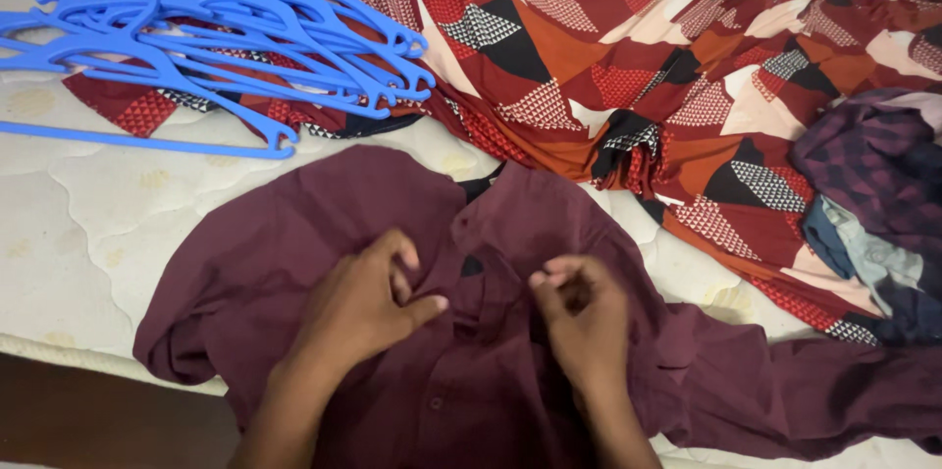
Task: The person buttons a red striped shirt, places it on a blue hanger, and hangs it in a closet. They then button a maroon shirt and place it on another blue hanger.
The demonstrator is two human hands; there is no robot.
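Maroon shirt (294, 243) front hidden under left hand (358, 307).

Shirt (294, 273) lies flat on mattress (88, 224), centre-bottom of view. Both hands on it near collar: left hand (363, 307) at 7 o'clock of collar, right hand (581, 317) at 5, close but apart. Hanger pile (216, 27) at 10–11 o'clock of shirt, partly on patterned cloth (667, 67), which runs 12 to 3. Heap of clothes (873, 204) at 3 o'clock, on cloth's edge.
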